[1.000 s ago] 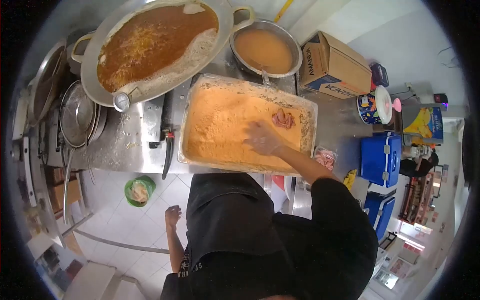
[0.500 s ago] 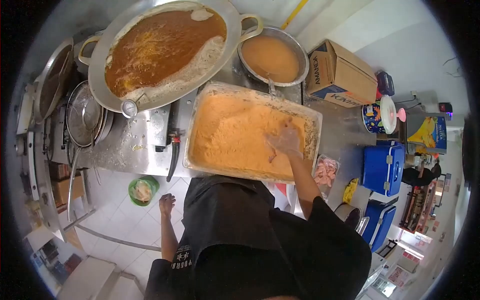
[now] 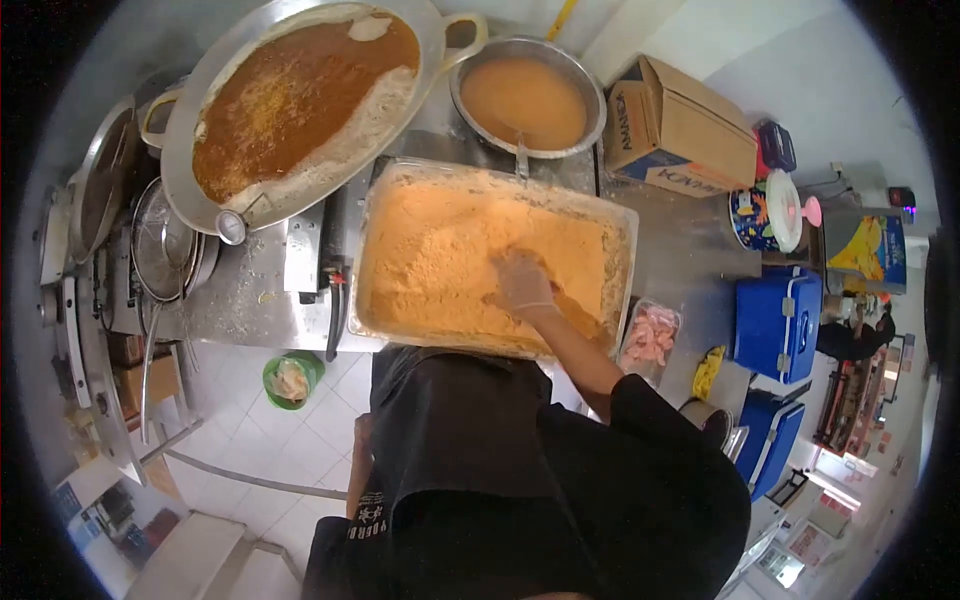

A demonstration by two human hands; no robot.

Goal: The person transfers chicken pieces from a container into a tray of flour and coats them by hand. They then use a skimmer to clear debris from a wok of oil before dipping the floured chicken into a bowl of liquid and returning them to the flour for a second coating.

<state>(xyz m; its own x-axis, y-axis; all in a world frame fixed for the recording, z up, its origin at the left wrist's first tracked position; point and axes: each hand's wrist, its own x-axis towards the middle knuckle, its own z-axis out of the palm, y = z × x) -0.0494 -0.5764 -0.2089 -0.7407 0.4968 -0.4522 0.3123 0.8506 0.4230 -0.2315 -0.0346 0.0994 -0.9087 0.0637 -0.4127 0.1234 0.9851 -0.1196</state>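
Note:
My right hand (image 3: 526,286), in a thin clear glove, presses into orange seasoned flour (image 3: 430,255) in a large clear rectangular tub (image 3: 632,255). Its fingers look spread, with the tips partly sunk in the powder. Nothing shows gripped in that hand. Low beside my black apron is my left hand (image 3: 362,437); its fingers are mostly hidden behind the cloth. Against the tub's far side stands a metal bowl (image 3: 597,125) of cloudy orange liquid, a metal handle sticking out of it. Pink raw meat pieces (image 3: 653,335) sit in a small clear container right of the tub.
A wide pan (image 3: 178,185) of bubbling brown oil with a clip-on thermometer (image 3: 231,227) is at the upper left. Strainers (image 3: 160,240) hang left. A cardboard box (image 3: 680,130) and blue coolers (image 3: 775,325) are right. A green bin (image 3: 296,380) stands on the floor.
My right hand has moved left through the flour, leaving a furrow. My left hand has drawn in against the apron and is now mostly hidden. The view has shifted slightly.

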